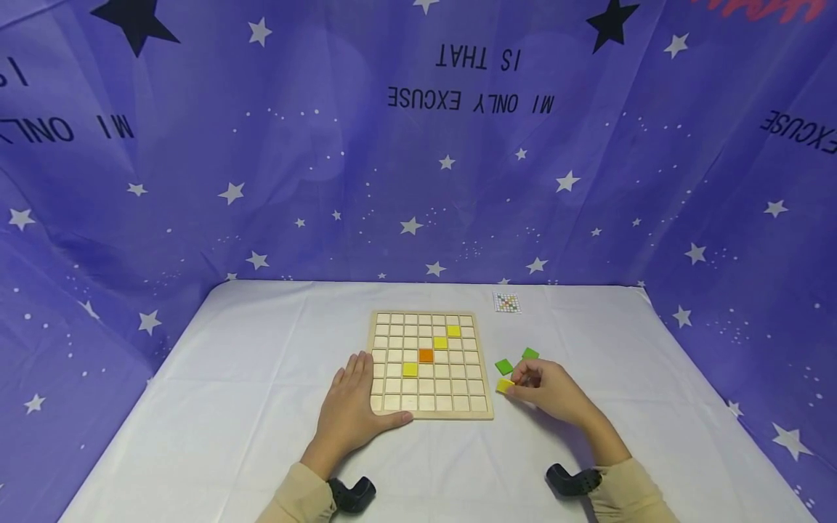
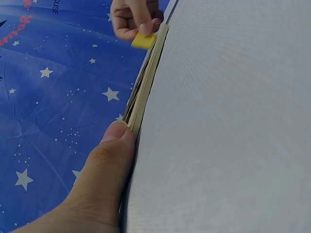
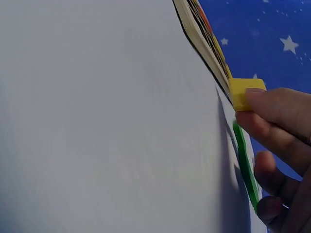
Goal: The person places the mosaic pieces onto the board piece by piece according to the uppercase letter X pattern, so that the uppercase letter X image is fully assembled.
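A wooden grid board (image 1: 451, 416) lies on the white table. Set in its squares along a diagonal are three yellow tiles, one of them (image 1: 410, 370) nearest the left hand, and an orange tile (image 1: 426, 355). My left hand (image 1: 349, 408) rests along the board's left side with straight fingers, its thumb (image 2: 108, 151) against the front edge. Right of the board, my right hand (image 1: 552, 392) pinches a yellow square tile (image 3: 241, 94) between thumb and fingers, held near the board's right edge. Just beyond that hand are two green tiles (image 1: 503, 366), one partly behind its fingers.
Behind the board, to the right, a small card (image 1: 507, 303) printed with a coloured grid lies on the white tablecloth (image 1: 281, 349). A purple star-patterned curtain (image 1: 366, 181) hangs behind and at both sides. Dark devices (image 1: 353, 495) are worn at both wrists.
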The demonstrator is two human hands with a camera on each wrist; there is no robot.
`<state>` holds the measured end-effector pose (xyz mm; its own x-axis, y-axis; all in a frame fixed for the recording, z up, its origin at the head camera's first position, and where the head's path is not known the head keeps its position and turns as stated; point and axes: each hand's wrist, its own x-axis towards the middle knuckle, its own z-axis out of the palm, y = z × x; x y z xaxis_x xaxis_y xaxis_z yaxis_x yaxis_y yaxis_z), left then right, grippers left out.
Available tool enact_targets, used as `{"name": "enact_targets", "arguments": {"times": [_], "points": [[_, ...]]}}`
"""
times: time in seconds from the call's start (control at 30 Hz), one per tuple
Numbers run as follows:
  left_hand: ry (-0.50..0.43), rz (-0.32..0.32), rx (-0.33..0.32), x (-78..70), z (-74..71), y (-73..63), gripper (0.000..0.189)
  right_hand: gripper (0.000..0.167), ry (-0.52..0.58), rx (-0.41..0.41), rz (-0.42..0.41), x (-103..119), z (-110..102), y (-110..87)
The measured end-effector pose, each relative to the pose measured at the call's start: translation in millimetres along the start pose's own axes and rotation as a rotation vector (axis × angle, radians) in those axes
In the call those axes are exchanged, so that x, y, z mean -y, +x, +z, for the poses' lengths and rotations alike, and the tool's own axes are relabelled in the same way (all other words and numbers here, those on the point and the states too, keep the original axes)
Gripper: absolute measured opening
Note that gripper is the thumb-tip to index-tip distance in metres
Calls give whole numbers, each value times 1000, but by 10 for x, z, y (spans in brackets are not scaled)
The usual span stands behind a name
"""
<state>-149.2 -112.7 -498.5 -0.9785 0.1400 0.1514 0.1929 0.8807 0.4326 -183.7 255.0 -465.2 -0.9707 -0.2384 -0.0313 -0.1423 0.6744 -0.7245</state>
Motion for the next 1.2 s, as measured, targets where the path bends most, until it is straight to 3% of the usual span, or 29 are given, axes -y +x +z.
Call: {"name": "enact_targets", "arguments": {"times": [0.23,0.63,0.93,1.2], "points": [[-7,6,-23,-1,17,11,136,17,73,-54,-44,290,332,157],[16,-12,21,-6,-9,8,138,11,87,31,-182,876,928,373],[25,4,21,-9,-6,0,137,10,-11,13,-260,1116,1253,429],[35,13,10,-4,-8,4,136,9,-100,-34,-296,1203,1348,458]]}}
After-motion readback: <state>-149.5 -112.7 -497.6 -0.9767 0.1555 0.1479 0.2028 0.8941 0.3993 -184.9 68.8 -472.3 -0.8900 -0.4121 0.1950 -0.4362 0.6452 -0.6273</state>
